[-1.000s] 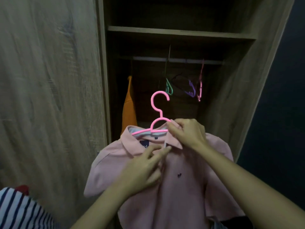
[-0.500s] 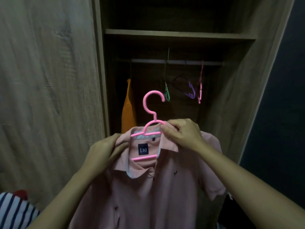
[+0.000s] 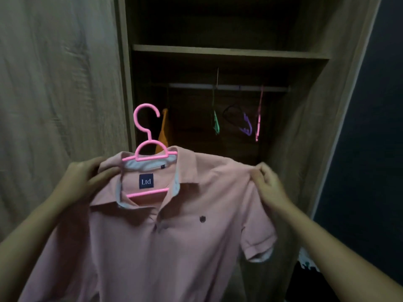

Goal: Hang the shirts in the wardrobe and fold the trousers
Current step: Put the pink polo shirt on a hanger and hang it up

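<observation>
The pink shirt (image 3: pixel 174 236) is hanging on a pink hanger (image 3: pixel 150 157), spread sideways between the two hands with its front facing the person. The left hand (image 3: pixel 85 182) is gripping the shoulder beside the collar, its fingers (image 3: pixel 104 177) curled over the cloth. The right hand (image 3: pixel 269 184) is pinching the far shoulder seam between thumb and fingertips.

The hanger's hook is standing upright above the fingers, close to the left hand and well apart from the right. The wardrobe rail (image 3: pixel 229 87) is lying crosswise, higher than the hook and farther from the fingers, up and to their right. The likely next move is lifting the hook up and forward onto the rail, into the gap between the orange garment (image 3: pixel 163 136) and the green hanger (image 3: pixel 216 123). The left hand looks better placed to carry it.
</observation>
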A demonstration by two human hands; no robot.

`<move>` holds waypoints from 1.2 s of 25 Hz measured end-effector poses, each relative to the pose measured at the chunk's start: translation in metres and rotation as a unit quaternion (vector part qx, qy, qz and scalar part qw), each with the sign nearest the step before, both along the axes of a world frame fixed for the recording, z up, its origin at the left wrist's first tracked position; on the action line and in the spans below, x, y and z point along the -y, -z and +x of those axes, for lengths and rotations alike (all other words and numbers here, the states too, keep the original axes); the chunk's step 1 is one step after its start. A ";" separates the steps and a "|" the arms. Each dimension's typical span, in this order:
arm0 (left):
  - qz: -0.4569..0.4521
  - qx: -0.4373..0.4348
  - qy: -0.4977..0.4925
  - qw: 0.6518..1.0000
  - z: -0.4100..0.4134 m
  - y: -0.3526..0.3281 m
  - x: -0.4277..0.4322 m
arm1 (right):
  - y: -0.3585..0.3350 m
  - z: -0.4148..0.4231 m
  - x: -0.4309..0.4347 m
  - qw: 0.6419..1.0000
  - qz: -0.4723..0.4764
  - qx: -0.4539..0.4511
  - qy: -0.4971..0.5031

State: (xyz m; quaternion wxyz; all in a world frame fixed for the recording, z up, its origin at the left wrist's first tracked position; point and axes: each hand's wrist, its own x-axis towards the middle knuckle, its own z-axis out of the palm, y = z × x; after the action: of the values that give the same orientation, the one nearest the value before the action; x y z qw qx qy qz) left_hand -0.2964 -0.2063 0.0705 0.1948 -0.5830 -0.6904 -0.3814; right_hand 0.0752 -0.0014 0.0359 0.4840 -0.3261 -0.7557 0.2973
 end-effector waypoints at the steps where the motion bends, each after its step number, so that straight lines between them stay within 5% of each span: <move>1: -0.008 0.005 0.001 1.000 -0.004 0.003 0.003 | -0.009 0.004 -0.006 0.999 -0.011 -0.047 0.008; 3: -0.002 0.041 0.009 0.999 -0.006 0.009 0.009 | -0.020 0.014 -0.024 0.996 -0.027 -0.064 0.049; 7: 0.023 0.098 0.045 0.994 0.010 0.011 0.010 | -0.021 0.018 -0.043 0.981 0.018 0.129 0.145; 11: 0.036 0.122 0.081 0.989 0.023 0.004 0.002 | -0.038 -0.005 -0.009 0.980 0.113 0.159 -0.033; 15: 0.039 0.119 0.143 0.982 0.040 -0.011 -0.004 | -0.047 -0.015 -0.001 0.932 0.239 0.272 -0.014; 20: 0.030 0.173 0.194 0.965 0.034 -0.022 -0.002 | -0.047 -0.015 -0.013 0.972 0.143 0.176 -0.055; 25: -0.027 0.059 0.065 0.996 0.012 0.000 0.006 | -0.046 -0.010 -0.018 0.986 0.109 0.111 -0.060; 30: 0.057 0.090 0.075 0.992 0.020 0.019 -0.001 | -0.052 -0.017 -0.008 0.972 0.135 0.177 -0.069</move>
State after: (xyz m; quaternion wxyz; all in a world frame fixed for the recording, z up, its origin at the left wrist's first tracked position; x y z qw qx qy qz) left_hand -0.2761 -0.2052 0.0518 0.1358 -0.5840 -0.6369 -0.4846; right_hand 0.0582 0.0067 0.0879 0.3603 -0.2526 -0.8832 0.1622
